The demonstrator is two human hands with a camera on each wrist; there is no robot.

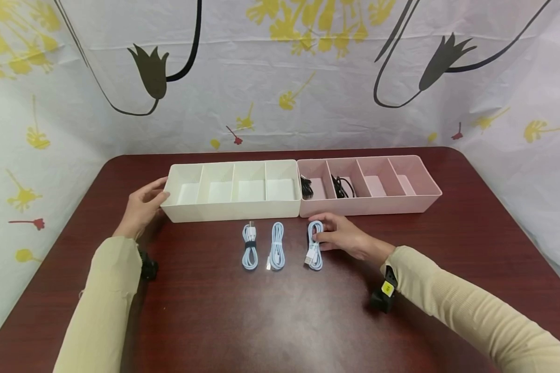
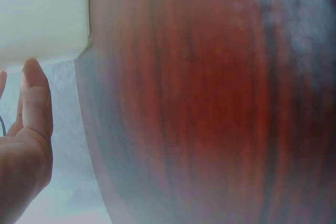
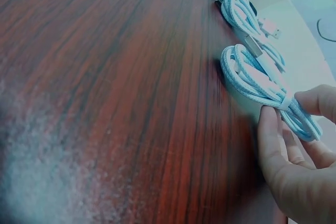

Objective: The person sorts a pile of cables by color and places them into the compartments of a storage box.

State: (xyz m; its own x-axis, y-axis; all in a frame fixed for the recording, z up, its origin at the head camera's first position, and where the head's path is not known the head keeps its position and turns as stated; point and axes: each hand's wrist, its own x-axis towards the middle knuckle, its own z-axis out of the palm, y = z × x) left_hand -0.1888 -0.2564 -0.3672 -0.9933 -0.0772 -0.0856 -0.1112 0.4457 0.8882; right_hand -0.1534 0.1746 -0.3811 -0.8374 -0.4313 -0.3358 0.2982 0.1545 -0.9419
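My right hand [image 1: 347,237] pinches a coiled light-blue USB cable [image 1: 315,246] between thumb and fingers, in front of the pink box. In the right wrist view the cable [image 3: 260,80] has a pale tie round its coil, and its metal plug shows. Two more light-blue coiled cables lie to the left: one [image 1: 277,246] in the middle, and one with a black strap [image 1: 249,247]. Against the left end of the white divided box [image 1: 233,211] rests my left hand [image 1: 142,207], fingers fairly straight. The left wrist view shows its fingertips at the box's wall [image 2: 44,14].
A pink divided box [image 1: 371,206] abuts the white box's right end. Black coiled cables [image 1: 306,187] sit in its leftmost compartment and another black cable [image 1: 340,187] in the one beside it. Behind the dark red wooden table [image 1: 270,321] hangs a patterned white cloth [image 1: 336,119].
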